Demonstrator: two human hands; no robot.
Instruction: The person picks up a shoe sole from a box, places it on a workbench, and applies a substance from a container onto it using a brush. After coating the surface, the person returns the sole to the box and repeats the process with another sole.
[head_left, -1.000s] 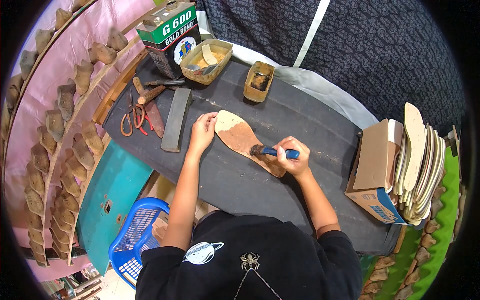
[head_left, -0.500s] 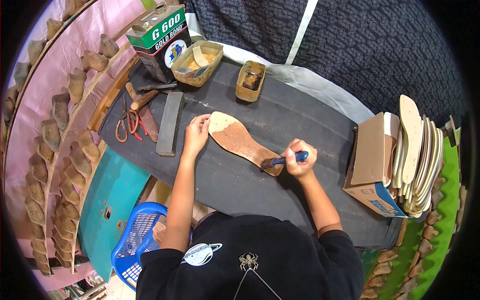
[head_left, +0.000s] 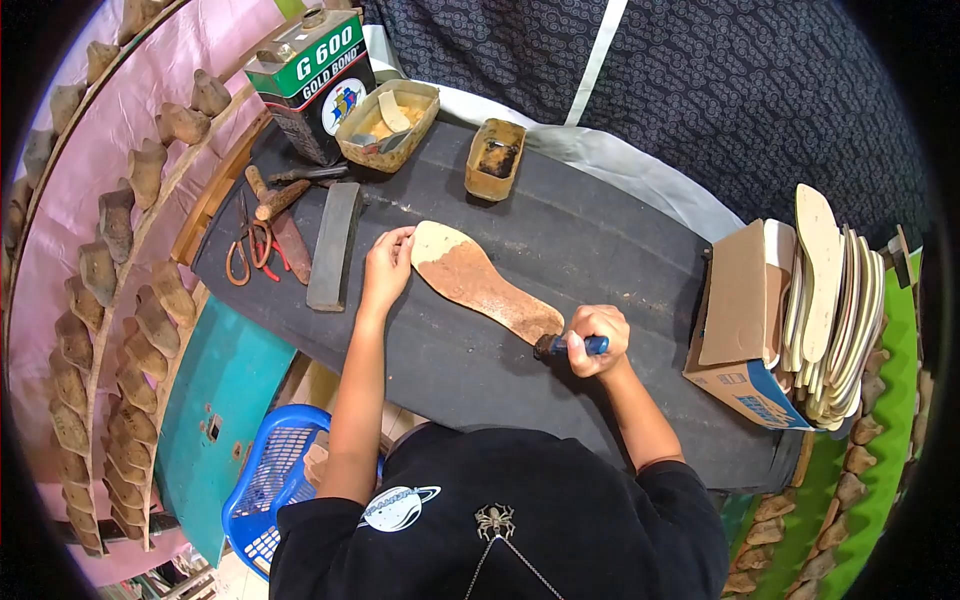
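Observation:
A sole-shaped insole (head_left: pixel 480 284) lies flat on the dark work table; its wide end is pale and the rest is coated reddish brown. My left hand (head_left: pixel 387 268) pinches the edge of that pale end between thumb and fingers. Closed around a blue-handled paintbrush (head_left: pixel 591 345) is my right hand (head_left: pixel 602 336). Dark bristles touch the insole's narrow end at its lower edge, and the fist hides part of the handle.
Beyond the insole stand a small glue-stained tub (head_left: pixel 495 160), a larger tub (head_left: pixel 388 125) and a Gold Bond can (head_left: pixel 316 85). Left are a grey block (head_left: pixel 334 246), scissors (head_left: pixel 250 245) and a hammer (head_left: pixel 282 200). A carton (head_left: pixel 742 310) of insoles (head_left: pixel 838 310) stands right.
The brush has moved slightly down from on top of the insole's narrow end to its lower edge, and my right hand has turned with it. My left hand keeps its hold.

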